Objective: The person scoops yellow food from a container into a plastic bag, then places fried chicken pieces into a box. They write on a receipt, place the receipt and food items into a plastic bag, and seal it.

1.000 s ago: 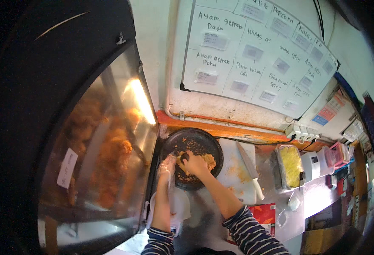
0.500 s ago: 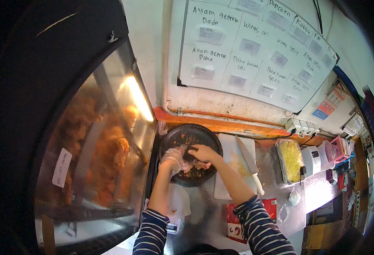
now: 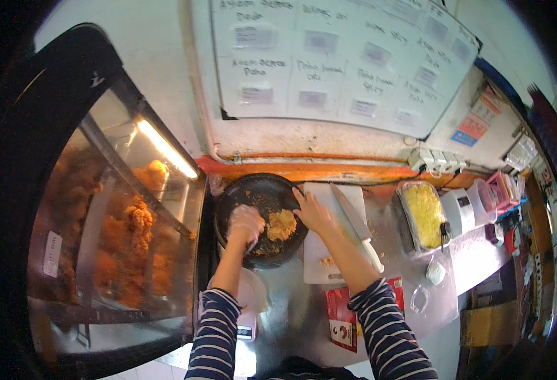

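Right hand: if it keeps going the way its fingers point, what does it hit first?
The right hand points up-left over the black round dish; it would likely meet the dish's far rim first, then the wall. Depth is unclear.

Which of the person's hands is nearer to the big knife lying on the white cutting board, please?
Right. The right hand rests on the black pan's edge beside the cutting board, just left of the knife. The gloved left hand is farther left, inside the pan.
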`<control>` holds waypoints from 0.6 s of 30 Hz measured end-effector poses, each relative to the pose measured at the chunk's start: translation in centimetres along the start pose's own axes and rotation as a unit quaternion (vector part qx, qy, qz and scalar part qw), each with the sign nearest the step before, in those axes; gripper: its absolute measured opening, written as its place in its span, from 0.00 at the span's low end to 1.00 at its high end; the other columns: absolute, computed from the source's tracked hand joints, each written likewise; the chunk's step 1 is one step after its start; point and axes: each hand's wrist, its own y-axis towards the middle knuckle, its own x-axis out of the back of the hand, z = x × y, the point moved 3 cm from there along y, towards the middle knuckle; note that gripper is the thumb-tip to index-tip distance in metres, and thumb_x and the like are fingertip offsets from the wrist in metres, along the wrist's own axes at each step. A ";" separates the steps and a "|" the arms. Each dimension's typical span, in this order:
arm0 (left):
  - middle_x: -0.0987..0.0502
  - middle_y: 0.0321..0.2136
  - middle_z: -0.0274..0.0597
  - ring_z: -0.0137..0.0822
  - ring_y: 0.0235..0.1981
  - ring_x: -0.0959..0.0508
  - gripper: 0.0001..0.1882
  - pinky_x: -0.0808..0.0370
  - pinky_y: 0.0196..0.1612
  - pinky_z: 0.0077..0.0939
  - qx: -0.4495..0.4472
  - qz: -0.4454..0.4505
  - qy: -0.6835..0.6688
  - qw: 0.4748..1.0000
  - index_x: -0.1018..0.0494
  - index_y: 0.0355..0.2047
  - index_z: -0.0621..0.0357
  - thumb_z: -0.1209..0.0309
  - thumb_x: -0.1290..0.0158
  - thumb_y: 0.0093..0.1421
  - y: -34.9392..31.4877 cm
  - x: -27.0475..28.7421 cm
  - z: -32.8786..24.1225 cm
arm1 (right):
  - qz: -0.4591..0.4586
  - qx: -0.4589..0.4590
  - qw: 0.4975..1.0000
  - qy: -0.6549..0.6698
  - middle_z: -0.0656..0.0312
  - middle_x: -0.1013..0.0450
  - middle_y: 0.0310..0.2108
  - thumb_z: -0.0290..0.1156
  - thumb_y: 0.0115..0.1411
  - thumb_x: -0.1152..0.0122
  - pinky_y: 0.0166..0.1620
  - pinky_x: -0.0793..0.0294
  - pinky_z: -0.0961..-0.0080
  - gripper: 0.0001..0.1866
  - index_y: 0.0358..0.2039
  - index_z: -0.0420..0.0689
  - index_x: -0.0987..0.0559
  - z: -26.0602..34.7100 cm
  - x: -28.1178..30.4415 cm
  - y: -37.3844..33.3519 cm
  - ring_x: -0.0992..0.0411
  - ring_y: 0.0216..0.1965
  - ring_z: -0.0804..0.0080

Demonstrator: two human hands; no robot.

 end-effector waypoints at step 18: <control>0.26 0.39 0.43 0.33 0.38 0.26 0.19 0.29 0.38 0.29 -0.291 0.415 -0.654 0.562 0.27 0.40 0.62 0.70 0.49 0.46 -10.1 5.5 -27.2 | -0.057 -0.076 0.904 0.417 0.42 0.52 0.61 0.28 0.58 0.51 0.63 0.55 0.66 0.32 0.61 0.36 0.48 5.8 -1.7 -36.1 0.56 0.64 0.51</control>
